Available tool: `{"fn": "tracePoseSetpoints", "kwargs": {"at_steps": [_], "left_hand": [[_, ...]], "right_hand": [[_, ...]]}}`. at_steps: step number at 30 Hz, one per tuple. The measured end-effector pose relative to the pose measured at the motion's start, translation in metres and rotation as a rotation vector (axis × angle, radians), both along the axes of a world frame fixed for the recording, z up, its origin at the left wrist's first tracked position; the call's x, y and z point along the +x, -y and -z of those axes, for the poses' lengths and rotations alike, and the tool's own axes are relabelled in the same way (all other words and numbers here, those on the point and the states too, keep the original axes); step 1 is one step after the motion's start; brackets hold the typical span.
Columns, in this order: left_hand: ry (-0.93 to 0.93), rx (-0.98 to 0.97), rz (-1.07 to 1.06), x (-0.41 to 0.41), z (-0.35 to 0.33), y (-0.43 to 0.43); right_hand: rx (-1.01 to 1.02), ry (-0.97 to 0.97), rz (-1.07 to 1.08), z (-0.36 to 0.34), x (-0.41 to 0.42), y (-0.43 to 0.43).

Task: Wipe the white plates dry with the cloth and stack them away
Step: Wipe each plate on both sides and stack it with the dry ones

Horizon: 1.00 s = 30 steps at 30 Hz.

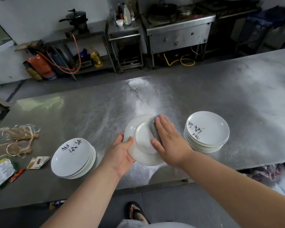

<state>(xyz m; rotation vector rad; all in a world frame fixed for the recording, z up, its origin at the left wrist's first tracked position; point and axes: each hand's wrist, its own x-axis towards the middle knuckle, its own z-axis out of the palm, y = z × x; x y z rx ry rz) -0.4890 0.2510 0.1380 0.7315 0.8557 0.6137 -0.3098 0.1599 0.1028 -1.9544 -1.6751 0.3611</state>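
The left hand [122,152] grips a white plate [141,142] by its near-left rim, thumb on the upturned underside and fingers curled beneath; the plate is held bottom-up and tilted, just above the steel surface [105,104], between two piles of like plates; the right hand [169,142] lies flat with its fingers straight, pressing a grey cloth [153,130] against the plate's foot ring on the far-right side; only a strip of cloth shows past the fingers

The left stack [71,158] sits near the front edge of the surface, leaning a little, its top plate face-up with black brush lettering at the far rim; the right stack [207,129] stands just beside the right hand, taller, its top plate bearing the same lettering

At the left end of the surface lie a clear-wrapped bundle of straw-coloured strands [15,137], a green and white packet [0,171] and a small torn sachet [37,162]; behind, on a low shelf, a plastic bottle [96,57] holds yellow liquid; a lidded black pot [76,17] sits on a burner
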Motion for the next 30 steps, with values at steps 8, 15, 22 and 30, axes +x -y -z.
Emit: {"fn": "tracePoseSetpoints", "kwargs": {"at_steps": [8,15,22,30], "left_hand": [[-0.051,0.142,0.186,0.0,-0.014,-0.003],[-0.087,0.109,0.187,0.001,-0.005,0.001],[-0.025,0.116,0.061,0.003,-0.015,-0.014],[0.026,0.145,0.055,0.016,-0.023,-0.013]], "right_hand": [[0.291,0.121,-0.114,-0.024,0.002,-0.033],[0.181,0.069,0.06,-0.022,-0.009,-0.026],[0.014,-0.132,0.283,-0.013,0.008,-0.012],[0.088,-0.156,0.26,-0.02,0.017,-0.024]]}}
